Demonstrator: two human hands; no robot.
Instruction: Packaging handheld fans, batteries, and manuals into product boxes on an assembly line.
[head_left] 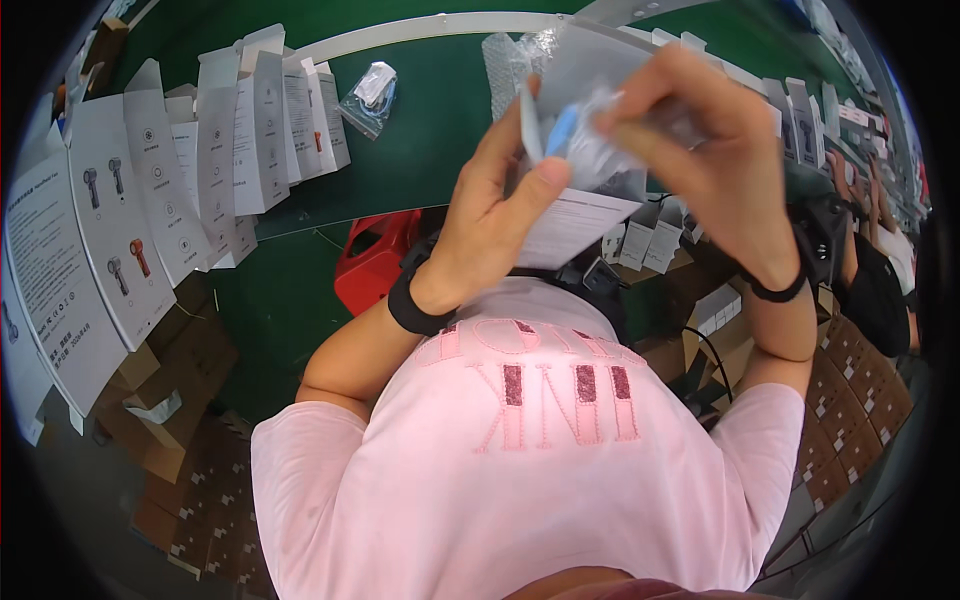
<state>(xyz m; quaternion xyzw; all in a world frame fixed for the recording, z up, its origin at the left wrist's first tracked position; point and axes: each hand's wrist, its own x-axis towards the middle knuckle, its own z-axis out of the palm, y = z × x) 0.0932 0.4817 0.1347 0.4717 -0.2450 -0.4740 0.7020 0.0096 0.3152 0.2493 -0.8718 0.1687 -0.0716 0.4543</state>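
Above the table's near edge, my left hand [490,215] is wrapped round a white printed cardboard box [575,225], its thumb along the box's rim. The box's top is open, with its flaps raised. At its mouth my right hand [705,140] pinches a crumpled see-through plastic bag [612,150], somewhat blurred by motion. Something light blue [563,130] shows beside the bag at the opening; I cannot make out its kind. How far the bag sits inside the box is hidden by the fingers and flaps.
Several open white boxes [150,190] stand in a row on the left. A small zip bag with a white cable [372,98] lies on the green table [420,140], near bubble wrap [508,75]. A red stool [370,265] and brown cartons [840,430] stand below. Another person's arm [850,250] shows at right.
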